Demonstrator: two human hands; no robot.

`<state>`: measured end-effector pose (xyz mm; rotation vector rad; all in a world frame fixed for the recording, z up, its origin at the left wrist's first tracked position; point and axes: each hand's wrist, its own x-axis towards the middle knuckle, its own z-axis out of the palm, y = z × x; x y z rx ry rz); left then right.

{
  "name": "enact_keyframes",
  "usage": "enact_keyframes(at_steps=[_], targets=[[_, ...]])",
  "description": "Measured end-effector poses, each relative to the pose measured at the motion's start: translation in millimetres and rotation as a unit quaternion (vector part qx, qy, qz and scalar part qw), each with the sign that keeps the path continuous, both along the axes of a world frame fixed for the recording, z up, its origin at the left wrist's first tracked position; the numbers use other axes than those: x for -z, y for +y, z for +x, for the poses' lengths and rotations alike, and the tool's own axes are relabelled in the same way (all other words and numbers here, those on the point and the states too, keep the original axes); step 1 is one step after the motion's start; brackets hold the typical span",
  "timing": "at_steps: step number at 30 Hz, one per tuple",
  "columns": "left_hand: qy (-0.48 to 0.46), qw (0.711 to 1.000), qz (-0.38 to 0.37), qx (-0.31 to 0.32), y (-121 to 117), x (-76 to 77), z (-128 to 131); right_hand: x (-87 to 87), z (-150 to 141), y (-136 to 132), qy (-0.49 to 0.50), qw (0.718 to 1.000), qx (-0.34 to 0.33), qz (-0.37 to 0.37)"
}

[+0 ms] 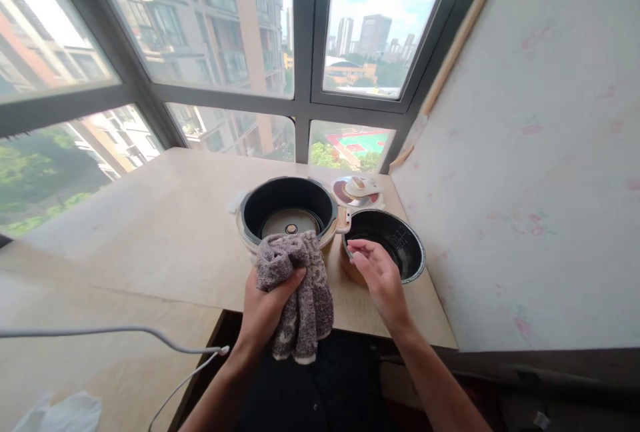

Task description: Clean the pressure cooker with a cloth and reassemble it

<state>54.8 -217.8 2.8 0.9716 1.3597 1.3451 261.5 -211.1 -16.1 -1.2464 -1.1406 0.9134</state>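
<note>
The left hand (265, 305) has its fingers closed around a fluffy, brown-and-cream patterned cloth (305, 299), whose long axis runs from the black-lined, round cooker body (290, 192) back toward the person. The right hand (387, 289), fingers loosely open and empty, is nearer the round black inner pot (407, 245), at its left rim; I cannot tell whether they touch. Cooker body and pot stand on the pale wooden desk (135, 239).

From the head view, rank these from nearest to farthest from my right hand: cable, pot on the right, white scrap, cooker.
Nearest to the right hand:
1. Pot, directly at the hand, on the right.
2. Cooker, left of the pot.
3. Cable, farther left.
4. White scrap, bottom left corner.
</note>
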Motion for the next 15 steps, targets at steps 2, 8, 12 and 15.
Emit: enact_keyframes(at_steps=[2,8,12,15], targets=[[0.011,0.999,0.019,0.032,-1,1.7,13,-4.5,-7,-14,0.019,0.999,-0.042,-0.007],[0.025,0.985,0.088,0.148,-6,6.5,49,9.8,-21,-42,0.077,0.993,-0.085,-0.033],[0.052,0.957,0.092,0.271,-6,11.8,63,17.3,-13,-47,0.124,0.988,-0.083,-0.041],[0.071,0.936,0.085,0.333,-5,16.8,73,16.5,-3,-51,0.158,0.983,-0.075,-0.057]])
